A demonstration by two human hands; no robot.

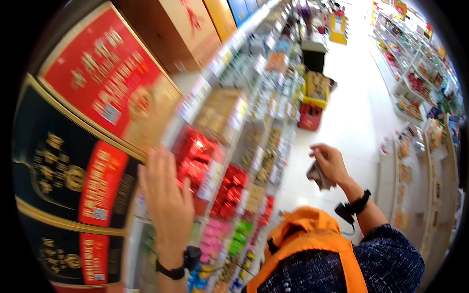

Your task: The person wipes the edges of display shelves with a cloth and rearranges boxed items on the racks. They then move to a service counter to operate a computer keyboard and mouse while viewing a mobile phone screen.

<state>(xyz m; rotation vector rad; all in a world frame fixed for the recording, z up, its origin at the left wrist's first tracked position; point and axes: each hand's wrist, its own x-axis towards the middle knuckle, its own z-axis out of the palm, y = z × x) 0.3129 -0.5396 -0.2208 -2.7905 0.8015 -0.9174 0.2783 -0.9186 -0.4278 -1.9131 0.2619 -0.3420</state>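
Observation:
My left hand [165, 201] is raised flat, fingers together and thumb apart, with nothing in it. It is beside the gift boxes and in front of the shelf edge; whether it touches a box cannot be told. A grey cloth [319, 176] hangs crumpled from my right hand [331, 161] above the aisle floor. Near the left hand are a black gift box [66, 172] with a red band and a red and gold gift box [106, 69]. Red foil-wrapped sweets [196, 154] fill a bin just beyond my left fingers.
Tiered bins with price tags [210, 179] run along the left. In the aisle stand a red basket [310, 116] and a yellow basket [316, 102] with a brown carton in it. White shelving [414, 175] lines the right side. An orange apron [311, 238] covers my front.

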